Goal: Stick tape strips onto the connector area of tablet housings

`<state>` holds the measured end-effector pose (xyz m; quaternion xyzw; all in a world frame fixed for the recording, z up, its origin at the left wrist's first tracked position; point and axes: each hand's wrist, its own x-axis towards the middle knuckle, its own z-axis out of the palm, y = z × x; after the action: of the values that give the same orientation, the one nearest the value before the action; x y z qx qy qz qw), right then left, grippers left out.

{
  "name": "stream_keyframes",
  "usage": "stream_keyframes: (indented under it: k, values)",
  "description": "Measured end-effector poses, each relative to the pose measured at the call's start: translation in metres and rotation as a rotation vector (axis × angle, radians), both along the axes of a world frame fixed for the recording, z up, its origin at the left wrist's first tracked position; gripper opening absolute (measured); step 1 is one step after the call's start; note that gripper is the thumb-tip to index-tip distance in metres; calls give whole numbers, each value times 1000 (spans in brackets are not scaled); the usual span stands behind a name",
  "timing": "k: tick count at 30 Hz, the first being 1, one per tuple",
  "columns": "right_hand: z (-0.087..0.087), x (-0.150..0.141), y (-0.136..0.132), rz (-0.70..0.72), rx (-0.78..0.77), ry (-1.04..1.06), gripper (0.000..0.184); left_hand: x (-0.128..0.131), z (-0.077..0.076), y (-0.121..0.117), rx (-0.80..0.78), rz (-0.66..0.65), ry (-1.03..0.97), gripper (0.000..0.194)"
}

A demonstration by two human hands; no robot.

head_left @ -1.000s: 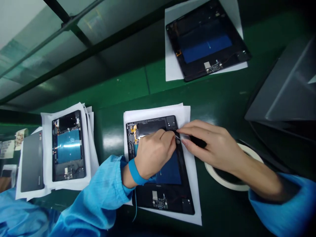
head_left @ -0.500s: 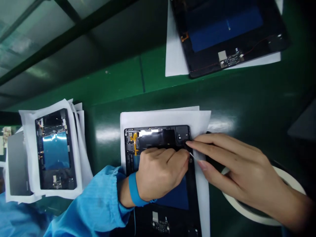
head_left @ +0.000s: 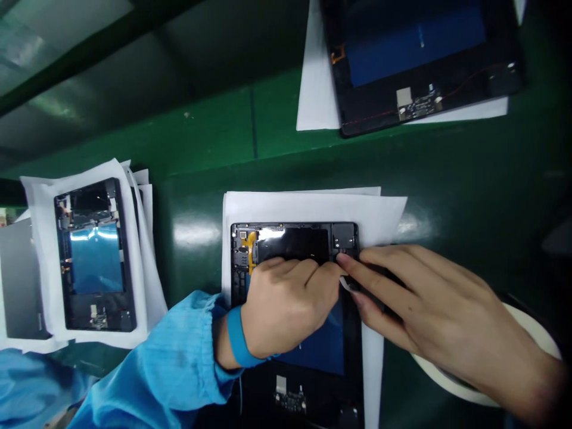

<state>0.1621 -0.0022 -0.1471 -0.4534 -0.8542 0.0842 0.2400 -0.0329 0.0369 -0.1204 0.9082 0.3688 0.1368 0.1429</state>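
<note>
An open-backed tablet (head_left: 319, 399) lies on white paper sheets in front of me, its dark frame, blue panel and small circuit board exposed. Over its upper part is my left hand (head_left: 292, 304), fingers curled closed and fingertips hidden at the tablet's right side. A thin, curved white strip (head_left: 345, 285) shows between those fingertips and the thumb of my right hand (head_left: 429, 316). My right index fingertip touches the tablet near its upper right corner, with the thumb just below at the strip's end. What the left fingertips grip is hidden.
Another opened tablet (head_left: 370, 110) lies on paper at the upper right. To the left, a similar tablet (head_left: 98, 301) rests on stacked sheets beside a grey back panel (head_left: 20, 280). A cream ring (head_left: 531, 325) sits under my right wrist. A blue sleeve (head_left: 31, 378) shows at lower left.
The view has shifted closer, then settled. Both hands stay at the tablet's upper right edge. My right index finger now presses nearer the left fingertips, and the white strip looks more bent.
</note>
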Motion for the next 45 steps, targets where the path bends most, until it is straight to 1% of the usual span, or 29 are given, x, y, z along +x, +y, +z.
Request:
stream_keyframes:
  k: [4,8,14,16,18,21,23,26,32,37,41,45]
  values:
    - [-1,0,-2,-5,77,-61,30,-5,-1,5,-10,3,20,25]
    - [1,-1,-3,16,146,-143,28,-7,-3,10,-19,-28,30,28]
    - [4,-5,-5,3,162,-235,26,-10,-10,15,-37,-71,35,26]
    - [4,-7,-5,-33,155,-201,22,-11,-12,15,-52,-68,24,24]
    - [4,-8,-6,-97,140,-119,20,-12,-14,15,-63,-68,18,23]
    - [4,-12,-8,-224,101,-11,23,-12,-15,15,-65,-73,11,22]
    - [4,-16,-10,-279,92,-27,25,-12,-15,15,-62,-74,3,22]
    - [3,-22,-10,-311,111,-115,21,-12,-15,15,-63,-71,-4,24]
    - [5,-28,-8,-297,214,-213,11,-12,-16,14,-63,-57,-17,24]
    - [9,-27,-9,-277,221,-289,10,-12,-17,14,-56,-63,-20,24]
    - [10,-28,-8,-273,233,-311,8,-12,-19,14,-52,-54,-24,24]
    - [15,-32,-5,-259,243,-364,5,-11,-19,14,-57,-51,-29,24]
